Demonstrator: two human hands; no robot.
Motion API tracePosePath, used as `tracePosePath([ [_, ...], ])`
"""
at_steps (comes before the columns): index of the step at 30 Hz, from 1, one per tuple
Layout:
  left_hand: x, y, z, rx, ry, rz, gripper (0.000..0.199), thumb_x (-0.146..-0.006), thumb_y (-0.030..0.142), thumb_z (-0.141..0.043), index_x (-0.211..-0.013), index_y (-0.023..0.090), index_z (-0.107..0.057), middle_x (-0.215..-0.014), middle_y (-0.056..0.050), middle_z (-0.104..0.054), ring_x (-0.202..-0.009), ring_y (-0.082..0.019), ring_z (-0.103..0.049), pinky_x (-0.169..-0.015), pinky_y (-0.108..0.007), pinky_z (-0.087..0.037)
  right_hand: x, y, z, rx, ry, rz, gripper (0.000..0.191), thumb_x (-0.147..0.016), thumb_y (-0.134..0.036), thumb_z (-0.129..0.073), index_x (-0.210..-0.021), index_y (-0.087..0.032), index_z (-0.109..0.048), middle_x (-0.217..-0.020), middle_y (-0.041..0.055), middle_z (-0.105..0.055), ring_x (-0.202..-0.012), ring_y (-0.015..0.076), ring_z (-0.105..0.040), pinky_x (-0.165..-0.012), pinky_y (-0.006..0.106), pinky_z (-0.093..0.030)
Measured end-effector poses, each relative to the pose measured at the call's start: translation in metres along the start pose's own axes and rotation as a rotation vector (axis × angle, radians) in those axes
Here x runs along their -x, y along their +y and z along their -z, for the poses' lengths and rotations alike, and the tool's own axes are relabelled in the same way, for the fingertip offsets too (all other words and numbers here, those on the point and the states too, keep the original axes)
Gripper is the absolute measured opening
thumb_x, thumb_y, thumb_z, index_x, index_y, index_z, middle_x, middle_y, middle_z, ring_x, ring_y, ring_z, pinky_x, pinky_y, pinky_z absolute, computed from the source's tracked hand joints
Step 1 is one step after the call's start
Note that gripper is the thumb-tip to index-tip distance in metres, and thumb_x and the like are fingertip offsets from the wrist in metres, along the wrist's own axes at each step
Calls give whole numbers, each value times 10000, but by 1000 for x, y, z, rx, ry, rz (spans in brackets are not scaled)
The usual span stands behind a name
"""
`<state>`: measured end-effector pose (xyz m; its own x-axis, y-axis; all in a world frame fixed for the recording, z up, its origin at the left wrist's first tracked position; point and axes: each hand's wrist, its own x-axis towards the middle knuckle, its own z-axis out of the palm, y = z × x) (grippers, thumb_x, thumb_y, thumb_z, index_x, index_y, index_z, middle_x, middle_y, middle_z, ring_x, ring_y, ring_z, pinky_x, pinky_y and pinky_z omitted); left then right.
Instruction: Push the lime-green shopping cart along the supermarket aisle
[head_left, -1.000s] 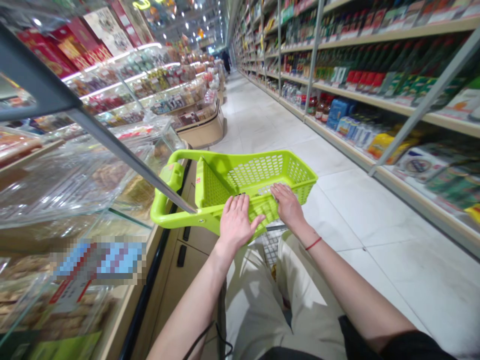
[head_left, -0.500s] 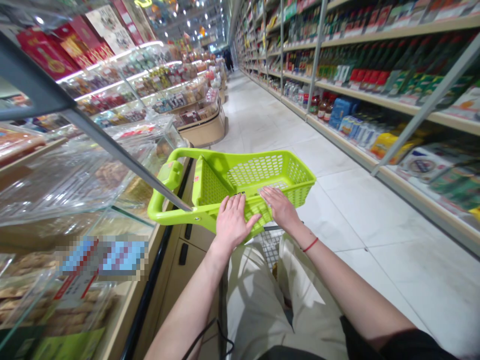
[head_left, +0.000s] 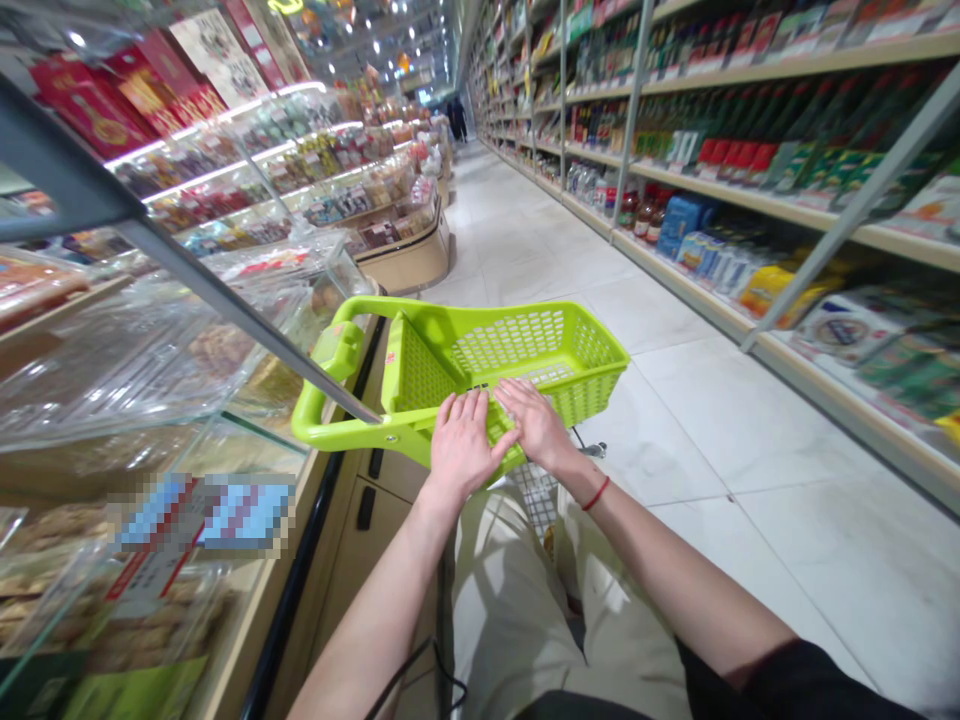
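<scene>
A lime-green plastic shopping basket [head_left: 510, 345] with mesh walls sits on a wire cart [head_left: 534, 500] in front of me. My left hand [head_left: 463, 445] lies over the basket's near rim, fingers spread. My right hand [head_left: 534, 420] grips the same rim just beside it, and the two hands nearly touch. A red string band circles my right wrist. The basket's curved handle [head_left: 322, 420] passes close to the glass counter on the left. Nothing shows inside the basket beyond its mesh floor.
A glass display counter [head_left: 150, 350] with packaged foods runs close along the left. Long shelves of bottles and packets [head_left: 750, 170] line the right side of the white tiled aisle [head_left: 675, 400]. A person [head_left: 457, 120] stands far down the aisle.
My right hand has slid left along the rim, closer to my left hand. The basket has swung slightly left, and the far person appears smaller.
</scene>
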<state>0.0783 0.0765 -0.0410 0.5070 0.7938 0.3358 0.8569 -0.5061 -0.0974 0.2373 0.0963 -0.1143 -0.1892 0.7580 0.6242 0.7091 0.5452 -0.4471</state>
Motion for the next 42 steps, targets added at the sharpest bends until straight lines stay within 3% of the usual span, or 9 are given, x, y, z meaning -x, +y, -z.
tracePosePath([
  [5, 0, -1, 0, 5, -2, 3, 757, -924, 674, -322, -1395, 102, -481, -1399, -137, -563, -1299, -286, -492, -1174, -451, -256, 2, -1, 1, 19, 25, 20, 489, -908, -85, -381, -1358, -128, -568, -1429, 138, -548, -1379, 224, -457, -1193, 468, -332],
  [15, 1, 0, 0, 17, -6, 8, 768, -916, 689, -331, -1404, 112, -470, -1405, -140, -556, -1301, -283, -484, -1180, -456, -244, 23, 50, 19, 135, 153, -98, 465, -912, -49, -369, -1292, -132, -623, -1369, 152, -598, -1347, 236, -498, -1157, 509, -382],
  [19, 1, 0, 0, 14, -5, 0, 783, -901, 699, -356, -1404, 110, -469, -1405, -146, -556, -1306, -290, -481, -1178, -462, -249, 17, 44, 16, 122, 145, -113, 488, -878, -31, -391, -1293, -140, -622, -1355, 148, -611, -1344, 242, -502, -1156, 528, -380],
  [27, 1, 0, 2, 6, -16, -7, 827, -879, 729, -367, -1404, 98, -466, -1424, -149, -539, -1320, -289, -472, -1178, -450, -254, 1, 12, 5, 17, 11, 33, 500, -894, -62, -371, -1334, -153, -589, -1397, 120, -583, -1357, 212, -485, -1174, 479, -365],
  [37, 2, 0, 1, 11, -20, -6, 837, -875, 724, -395, -1400, 76, -458, -1427, -151, -536, -1326, -279, -465, -1190, -433, -235, 23, 57, 20, 82, 145, -90, 470, -916, -56, -371, -1294, -171, -625, -1355, 124, -616, -1346, 226, -499, -1151, 525, -383],
  [42, 2, 0, 0, 13, -14, -6, 827, -873, 724, -396, -1408, 95, -453, -1431, -149, -532, -1328, -280, -467, -1191, -439, -232, 19, 50, 19, 127, 145, -125, 462, -898, -52, -396, -1282, -147, -635, -1338, 138, -627, -1331, 240, -515, -1161, 514, -373],
])
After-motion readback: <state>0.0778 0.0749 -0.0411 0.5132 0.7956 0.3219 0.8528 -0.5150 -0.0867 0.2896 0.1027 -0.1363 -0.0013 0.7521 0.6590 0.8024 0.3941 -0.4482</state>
